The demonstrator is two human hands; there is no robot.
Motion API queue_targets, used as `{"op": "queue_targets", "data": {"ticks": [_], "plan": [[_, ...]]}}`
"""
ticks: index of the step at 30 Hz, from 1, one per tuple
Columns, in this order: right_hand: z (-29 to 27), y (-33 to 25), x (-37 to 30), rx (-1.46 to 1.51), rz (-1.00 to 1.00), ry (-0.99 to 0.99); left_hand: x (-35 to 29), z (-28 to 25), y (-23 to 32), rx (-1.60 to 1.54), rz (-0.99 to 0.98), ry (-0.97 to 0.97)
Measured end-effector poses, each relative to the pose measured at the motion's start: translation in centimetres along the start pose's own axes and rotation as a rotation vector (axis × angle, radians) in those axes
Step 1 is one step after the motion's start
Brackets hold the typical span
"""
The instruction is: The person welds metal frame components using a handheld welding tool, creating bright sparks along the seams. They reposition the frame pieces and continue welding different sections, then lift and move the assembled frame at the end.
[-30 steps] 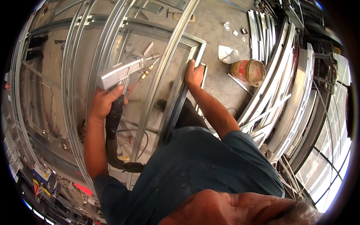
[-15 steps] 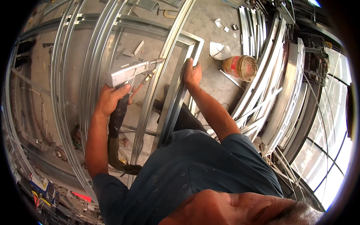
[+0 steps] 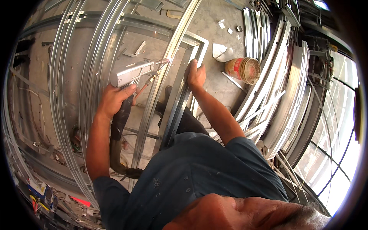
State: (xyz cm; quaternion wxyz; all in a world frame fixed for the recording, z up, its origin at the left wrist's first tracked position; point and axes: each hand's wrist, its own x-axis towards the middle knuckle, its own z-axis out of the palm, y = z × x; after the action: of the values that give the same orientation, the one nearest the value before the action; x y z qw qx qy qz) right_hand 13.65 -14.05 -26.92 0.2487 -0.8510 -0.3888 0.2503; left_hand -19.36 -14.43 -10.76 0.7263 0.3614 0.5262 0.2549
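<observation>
The left hand (image 3: 117, 100) is closed around the grip of a silver pistol-shaped welding gun (image 3: 134, 73), thumb pressed along its back. The gun's nozzle points up to the right, its tip at a long ridged metal rail (image 3: 143, 130), where a small pinkish glow shows. A thin copper-coloured tube with a brass fitting (image 3: 152, 78) runs just below the barrel, and a dark sleeved hose (image 3: 118, 126) hangs from the grip. The right hand (image 3: 197, 77) is partly curled over the edge of a metal side member (image 3: 174, 103), thumb towards its upper end, near the frame's corner; how far the fingers wrap underneath cannot be told. Beyond it, a dirty bucket (image 3: 243, 70) with a red label lies tipped on the concrete floor (image 3: 209, 27), beside a pale sheet scrap (image 3: 221, 52) and near stacked metal profiles (image 3: 257, 34).
</observation>
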Motion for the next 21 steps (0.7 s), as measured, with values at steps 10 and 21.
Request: {"op": "queue_targets", "data": {"ticks": [10,21], "plan": [[0.16,0.03,-0.04,-0.004,-0.014,0.003,-0.28,-0.06,-0.15,0.008,0.007,-0.003],[0.00,-0.17,-0.05,-0.008,-0.002,-0.001,-0.74,0.09,0.01,0.046,0.009,-0.012]]}}
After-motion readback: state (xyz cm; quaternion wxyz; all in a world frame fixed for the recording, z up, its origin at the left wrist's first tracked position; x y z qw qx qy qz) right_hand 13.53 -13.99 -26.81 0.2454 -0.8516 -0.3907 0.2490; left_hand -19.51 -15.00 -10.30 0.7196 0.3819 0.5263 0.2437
